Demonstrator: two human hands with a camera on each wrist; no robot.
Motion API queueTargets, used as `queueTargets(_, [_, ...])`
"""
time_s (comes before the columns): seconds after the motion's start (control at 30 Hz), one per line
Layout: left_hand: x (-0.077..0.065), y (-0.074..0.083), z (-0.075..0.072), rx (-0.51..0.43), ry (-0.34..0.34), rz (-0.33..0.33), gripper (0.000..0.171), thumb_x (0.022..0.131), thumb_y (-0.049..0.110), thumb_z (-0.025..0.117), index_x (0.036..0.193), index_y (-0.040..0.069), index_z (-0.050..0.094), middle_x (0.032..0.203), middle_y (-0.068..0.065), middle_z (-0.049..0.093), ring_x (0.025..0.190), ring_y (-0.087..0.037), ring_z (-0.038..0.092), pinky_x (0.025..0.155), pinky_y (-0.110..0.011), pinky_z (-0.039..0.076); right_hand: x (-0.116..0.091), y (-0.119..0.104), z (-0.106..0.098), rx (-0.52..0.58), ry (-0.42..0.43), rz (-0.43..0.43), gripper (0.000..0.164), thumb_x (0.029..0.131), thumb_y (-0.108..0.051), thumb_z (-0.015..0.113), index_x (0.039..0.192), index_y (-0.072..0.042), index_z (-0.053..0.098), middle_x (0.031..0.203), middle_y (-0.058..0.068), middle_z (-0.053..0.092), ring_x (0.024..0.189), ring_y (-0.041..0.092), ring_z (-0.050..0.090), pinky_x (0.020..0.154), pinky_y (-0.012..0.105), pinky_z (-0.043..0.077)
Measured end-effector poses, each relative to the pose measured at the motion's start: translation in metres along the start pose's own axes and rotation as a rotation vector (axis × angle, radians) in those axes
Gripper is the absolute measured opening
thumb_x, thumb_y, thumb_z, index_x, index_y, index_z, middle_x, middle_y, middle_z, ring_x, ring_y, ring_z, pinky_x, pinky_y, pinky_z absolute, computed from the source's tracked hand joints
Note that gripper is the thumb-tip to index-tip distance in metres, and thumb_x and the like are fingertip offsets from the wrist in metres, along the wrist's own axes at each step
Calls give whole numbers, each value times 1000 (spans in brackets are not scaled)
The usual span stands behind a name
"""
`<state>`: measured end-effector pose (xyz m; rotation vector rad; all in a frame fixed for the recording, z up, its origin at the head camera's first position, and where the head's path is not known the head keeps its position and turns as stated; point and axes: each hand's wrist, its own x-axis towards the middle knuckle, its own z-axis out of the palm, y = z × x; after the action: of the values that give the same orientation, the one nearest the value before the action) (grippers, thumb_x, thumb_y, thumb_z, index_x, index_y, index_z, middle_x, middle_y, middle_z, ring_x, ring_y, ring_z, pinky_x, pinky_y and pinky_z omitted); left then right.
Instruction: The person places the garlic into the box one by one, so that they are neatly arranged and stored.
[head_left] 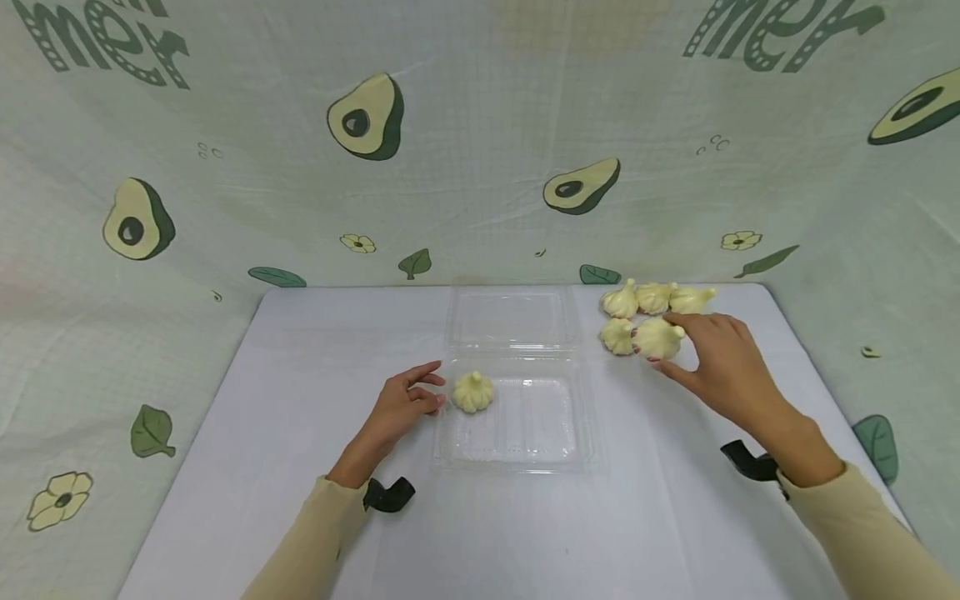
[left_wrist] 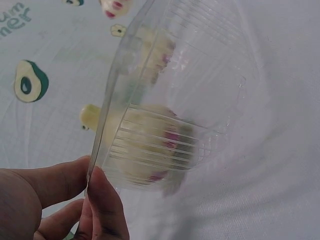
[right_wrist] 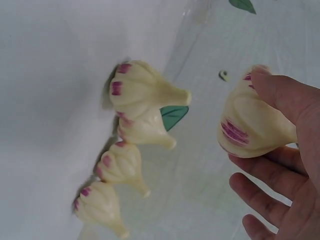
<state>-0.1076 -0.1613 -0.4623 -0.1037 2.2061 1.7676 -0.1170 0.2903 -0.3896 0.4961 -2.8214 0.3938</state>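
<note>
A clear plastic clamshell container (head_left: 517, 454) lies with its lid (head_left: 513, 317) folded back. One cream garlic bulb (head_left: 472, 392) sits in its left part, stem up; through the clear wall in the left wrist view, the bulb (left_wrist: 145, 145) shows purple marks. My left hand (head_left: 405, 406) pinches the container's left rim between thumb and finger, clearest in the left wrist view. My right hand (head_left: 723, 367) holds another garlic bulb (right_wrist: 255, 117) between thumb and fingers. That bulb is apart from the others in the right wrist view.
Several more garlic bulbs (head_left: 618, 300) stand grouped at the table's back right, close to the right hand. The white table (head_left: 337, 333) meets an avocado-printed cloth (head_left: 480, 208) at its back and sides. Black wrist mounts (head_left: 390, 495) sit on both forearms.
</note>
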Motion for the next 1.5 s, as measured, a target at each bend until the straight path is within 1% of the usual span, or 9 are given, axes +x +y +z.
queueTargets(0.13, [1,-1,-2,3,-8,5,63,99,-3,71,157,2,49,133,-20,61,85,-14,66,78,-28,59,1,-9,1,-1,14,-58,71,77,-21,96,134,5,63,127,27,69,120,51,58,104,71,37])
queueTargets(0.37, [3,-2,-5,-4,-29,40,64,98,-5,70,158,1,47,135,-24,60,82,-14,66,78,-31,59,2,-22,4,12,62,-182,71,72,-19,99,131,3,66,121,20,72,114,43,60,103,65,40])
queueTargets(0.63, [3,0,-4,-12,-27,40,64,98,-6,70,157,1,48,134,-23,60,83,-14,65,76,-25,58,8,-39,7,28,49,-262,71,72,-20,99,131,2,66,119,18,73,111,39,61,104,59,40])
queueTargets(0.87, [2,1,-4,-11,-25,37,64,98,-5,70,158,1,48,134,-22,60,81,-13,65,77,-26,58,14,-52,16,46,51,-357,70,72,-21,99,129,2,66,121,13,71,112,37,61,105,56,41])
queueTargets(1.03, [1,0,-4,-12,-28,35,64,98,-5,70,158,2,48,135,-22,60,80,-13,64,77,-27,58,16,-62,21,46,35,-405,69,73,-23,99,129,1,67,122,10,71,114,35,62,105,55,42])
queueTargets(1.27, [0,0,-4,-16,-27,29,64,98,-5,70,157,1,48,134,-23,60,80,-13,65,78,-29,59,21,-74,28,68,19,-454,68,73,-22,99,130,-1,67,123,7,72,112,32,63,107,54,43])
queueTargets(1.5, [1,-3,-3,-29,-30,19,64,98,-4,70,158,2,48,134,-23,59,81,-13,65,79,-32,59,26,-82,37,65,-2,-503,69,74,-26,99,130,-4,66,122,5,72,113,30,64,107,52,45])
